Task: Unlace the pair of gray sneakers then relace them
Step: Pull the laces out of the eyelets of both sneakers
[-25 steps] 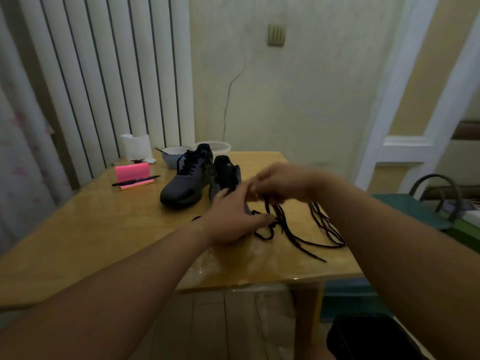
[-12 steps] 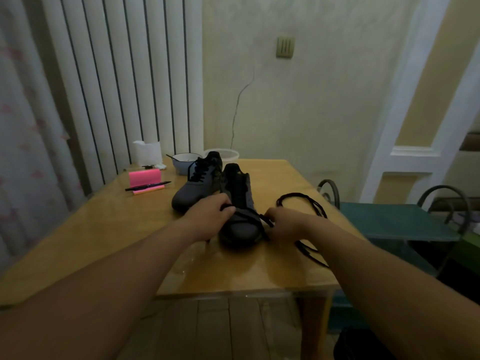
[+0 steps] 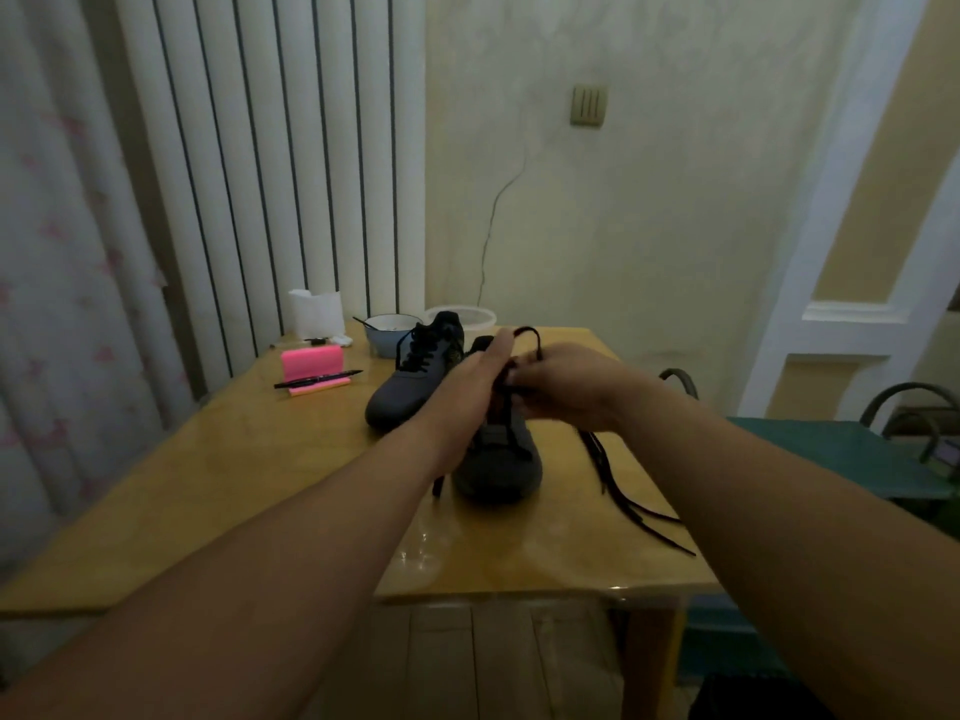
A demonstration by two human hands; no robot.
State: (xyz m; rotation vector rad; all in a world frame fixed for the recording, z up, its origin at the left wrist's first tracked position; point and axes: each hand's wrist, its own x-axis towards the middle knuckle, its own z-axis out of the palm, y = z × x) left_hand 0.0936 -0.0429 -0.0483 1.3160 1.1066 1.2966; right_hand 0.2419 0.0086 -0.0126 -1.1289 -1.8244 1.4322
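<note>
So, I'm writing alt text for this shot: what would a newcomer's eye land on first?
Both hands meeting over the near sneaker mid-table: the left hand stretches along it while the right hand pinches a black lace that loops up above them. Then the lace's loose end trailing over the table on the right, and the bright pink block at the far left.

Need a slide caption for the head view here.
Over the near gray sneaker on the yellow wooden table, the right hand pinches its loose black lace, left hand alongside.
</note>
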